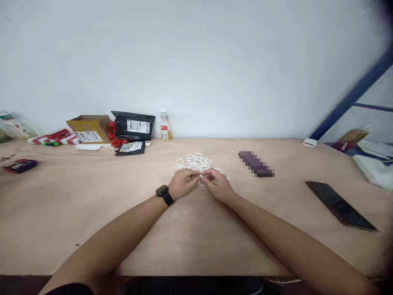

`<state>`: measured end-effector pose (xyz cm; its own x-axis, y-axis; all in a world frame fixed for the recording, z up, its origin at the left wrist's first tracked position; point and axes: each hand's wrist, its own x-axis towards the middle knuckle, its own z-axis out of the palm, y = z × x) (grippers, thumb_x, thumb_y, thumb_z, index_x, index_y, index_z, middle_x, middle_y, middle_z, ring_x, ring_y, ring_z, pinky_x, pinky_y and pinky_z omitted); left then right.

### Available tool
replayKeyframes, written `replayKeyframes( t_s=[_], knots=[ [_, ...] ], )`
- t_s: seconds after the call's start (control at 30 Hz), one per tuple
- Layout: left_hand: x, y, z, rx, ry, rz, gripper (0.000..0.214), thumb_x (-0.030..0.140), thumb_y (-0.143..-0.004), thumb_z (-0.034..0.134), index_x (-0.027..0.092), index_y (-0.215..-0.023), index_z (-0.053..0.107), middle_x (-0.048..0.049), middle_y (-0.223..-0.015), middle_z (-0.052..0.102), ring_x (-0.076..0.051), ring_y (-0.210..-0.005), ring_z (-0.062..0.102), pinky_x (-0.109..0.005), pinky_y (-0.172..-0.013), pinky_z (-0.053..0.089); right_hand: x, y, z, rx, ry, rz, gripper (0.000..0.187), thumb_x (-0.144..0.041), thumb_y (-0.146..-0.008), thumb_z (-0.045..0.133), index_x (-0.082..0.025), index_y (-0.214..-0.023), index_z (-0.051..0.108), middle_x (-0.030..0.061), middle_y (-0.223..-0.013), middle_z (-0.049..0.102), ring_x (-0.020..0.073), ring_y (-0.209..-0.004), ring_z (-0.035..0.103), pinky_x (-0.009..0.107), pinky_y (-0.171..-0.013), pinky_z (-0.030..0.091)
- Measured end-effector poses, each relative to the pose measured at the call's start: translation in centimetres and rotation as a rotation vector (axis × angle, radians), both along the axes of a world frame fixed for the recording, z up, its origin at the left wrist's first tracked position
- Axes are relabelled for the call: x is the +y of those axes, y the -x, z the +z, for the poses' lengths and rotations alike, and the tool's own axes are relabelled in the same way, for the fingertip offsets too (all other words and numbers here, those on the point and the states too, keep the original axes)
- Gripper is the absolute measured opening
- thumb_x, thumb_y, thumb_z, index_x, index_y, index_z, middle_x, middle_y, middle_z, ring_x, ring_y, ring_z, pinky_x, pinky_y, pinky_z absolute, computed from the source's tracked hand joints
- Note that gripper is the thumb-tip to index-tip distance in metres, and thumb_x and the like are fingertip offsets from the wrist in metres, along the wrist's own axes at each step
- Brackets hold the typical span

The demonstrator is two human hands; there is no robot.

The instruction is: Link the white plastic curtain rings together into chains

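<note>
My left hand and my right hand meet over the middle of the table, fingertips pinched together. Between them is a thin white ring, which looks like a looped cable tie; its loop hangs just below the fingertips. Right behind my hands lies a loose pile of similar white rings, partly hidden by my fingers. A few of the rings show beside the left fingers and beyond the right knuckles. A black watch is on my left wrist.
Along the wall at left stand a cardboard box, black parcels and a bottle. To the right lie a blurred-out dark object, a dark tablet-like device and a white power strip. A blue metal frame rises at far right.
</note>
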<state>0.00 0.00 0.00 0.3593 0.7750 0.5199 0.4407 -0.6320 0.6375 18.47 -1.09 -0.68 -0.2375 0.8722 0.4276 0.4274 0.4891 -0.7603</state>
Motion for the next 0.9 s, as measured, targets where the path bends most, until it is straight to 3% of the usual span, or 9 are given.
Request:
replayKeyframes(
  t_s=[0.6, 0.77, 0.9],
  knots=[
    [0.08, 0.14, -0.01, 0.031, -0.139, -0.022, 0.012, 0.015, -0.078, 0.058, 0.018, -0.084, 0.069, -0.0034, -0.080, 0.069, -0.014, -0.074, 0.063, -0.027, -0.071, 0.049, -0.31, 0.09, -0.09, 0.028, 0.023, 0.107, 0.017, -0.028, -0.088, 0.056, -0.022, -0.103, 0.061, 0.0041, -0.096, 0.072, 0.0171, -0.087, 0.069, 0.030, -0.077, 0.053],
    [-0.02, 0.15, -0.02, 0.075, -0.156, -0.005, 0.014, 0.014, -0.076, 0.058, 0.019, -0.086, 0.067, -0.0026, -0.080, 0.070, -0.015, -0.074, 0.063, -0.028, -0.073, 0.048, -0.37, 0.23, 0.26, -0.037, -0.042, 0.034, 0.015, -0.025, -0.085, 0.059, -0.023, -0.099, 0.063, 0.0028, -0.092, 0.072, 0.0168, -0.085, 0.067, 0.029, -0.074, 0.051],
    [-0.17, 0.16, 0.04, 0.106, -0.142, 0.024, 0.012, 0.016, -0.074, 0.060, 0.019, -0.083, 0.067, -0.0012, -0.076, 0.070, -0.015, -0.072, 0.064, -0.029, -0.073, 0.047, -0.31, 0.17, 0.65, -0.148, -0.114, -0.025, 0.006, -0.027, -0.083, 0.062, -0.022, -0.084, 0.066, 0.0025, -0.082, 0.071, 0.0175, -0.078, 0.064, 0.030, -0.072, 0.049]
  ],
)
